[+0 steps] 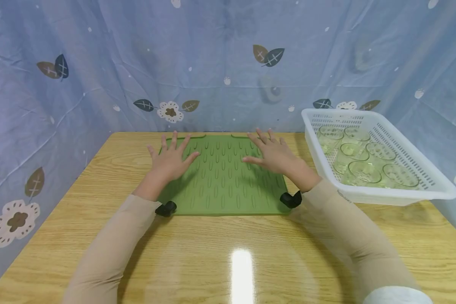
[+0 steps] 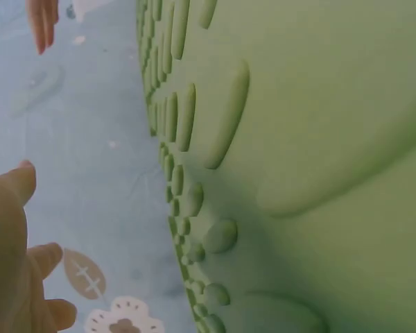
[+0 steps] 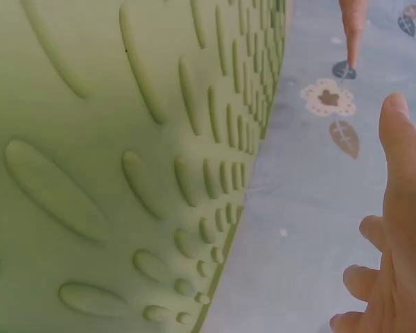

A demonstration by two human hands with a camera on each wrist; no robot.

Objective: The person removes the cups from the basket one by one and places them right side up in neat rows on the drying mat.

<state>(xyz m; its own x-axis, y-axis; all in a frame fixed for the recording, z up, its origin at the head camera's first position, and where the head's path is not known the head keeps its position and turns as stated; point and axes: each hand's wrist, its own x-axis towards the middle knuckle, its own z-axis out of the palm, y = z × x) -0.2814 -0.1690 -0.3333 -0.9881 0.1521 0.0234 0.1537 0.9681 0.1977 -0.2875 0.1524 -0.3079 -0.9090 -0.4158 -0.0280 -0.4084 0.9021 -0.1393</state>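
A green mat [image 1: 222, 177] with raised oval ridges lies flat on the wooden table. Over its left side my left hand [image 1: 170, 162] is held with fingers spread and nothing in it. My right hand [image 1: 272, 154] hovers over the mat's right side, its fingers likewise spread and empty. In the left wrist view the left hand [image 2: 14, 257] appears apart from the ridged surface. A gap also shows between the right hand [image 3: 405, 222] and the mat in the right wrist view.
At the right stands a white plastic basket [image 1: 395, 196] with slotted walls. Several clear, greenish drinking glasses [image 1: 365, 173] are inside it. A blue patterned curtain [image 1: 224, 63] hangs behind the wooden table [image 1: 197, 257] and along its sides.
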